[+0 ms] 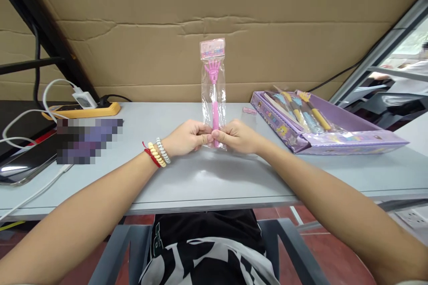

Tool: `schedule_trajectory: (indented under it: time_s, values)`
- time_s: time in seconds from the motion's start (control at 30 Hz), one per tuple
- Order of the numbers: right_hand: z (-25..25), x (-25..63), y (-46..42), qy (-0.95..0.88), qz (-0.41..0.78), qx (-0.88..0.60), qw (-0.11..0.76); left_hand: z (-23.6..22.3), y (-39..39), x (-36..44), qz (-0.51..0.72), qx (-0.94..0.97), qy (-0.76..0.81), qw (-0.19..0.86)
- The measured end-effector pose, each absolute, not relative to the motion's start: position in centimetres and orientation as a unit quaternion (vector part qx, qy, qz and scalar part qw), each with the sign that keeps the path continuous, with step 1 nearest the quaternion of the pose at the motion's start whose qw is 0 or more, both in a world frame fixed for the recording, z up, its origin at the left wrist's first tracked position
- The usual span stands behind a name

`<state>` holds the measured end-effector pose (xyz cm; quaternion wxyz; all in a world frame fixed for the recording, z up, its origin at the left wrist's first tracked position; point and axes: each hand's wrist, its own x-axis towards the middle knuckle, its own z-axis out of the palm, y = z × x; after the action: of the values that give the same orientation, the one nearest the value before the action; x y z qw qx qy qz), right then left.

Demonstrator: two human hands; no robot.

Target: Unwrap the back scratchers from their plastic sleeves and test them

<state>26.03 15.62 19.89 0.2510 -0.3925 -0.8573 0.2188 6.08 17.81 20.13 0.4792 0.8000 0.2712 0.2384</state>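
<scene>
Head camera shows two hands close together over the desk [214, 182]. The left hand [190, 137] has its fingers curled in, and its thumb and fingers pinch the low end of a clear bag [205, 102]. The right hand [238, 136] pinches it too, with its thumb on the front. Inside is a pink scratcher [213, 71] with a little hand shape on top, and it stands up straight in front of the person. I can't quite tell if the bag's bottom touches the desk.

Both hands grip only the low part, so the tall top could tip over if one thumb lets go. The bag looks slick, so it might slide out of a loose pinch, and a hard tug could rip it.

Just past the right hand lies a flat clear packet [249, 110] with a pink top. Further right is a purple box [354, 142] with wrapped yellow sticks [319, 118] in it. The right arm is near its corner, so a wide elbow swing could bump it.

Away to the left are a yellow power strip [113, 109], a dark phone [26, 167] and a white cable [36, 193]. The left arm could catch that cable. Tall cardboard [150, 62] stands at the back.
</scene>
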Motion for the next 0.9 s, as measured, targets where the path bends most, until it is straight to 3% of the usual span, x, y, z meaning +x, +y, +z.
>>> schedule_trajectory:
  time_s: [0.57,0.9]
  values:
    - [20.1,25.4,15.2,-0.845,0.218,-0.431,0.230,19.9,17.3,6.3,0.290,0.815,0.274,0.420]
    - [20.0,25.9,15.6,-0.867,0.200,-0.378,0.257,19.3,18.0,6.2,0.238,0.817,0.296,0.433]
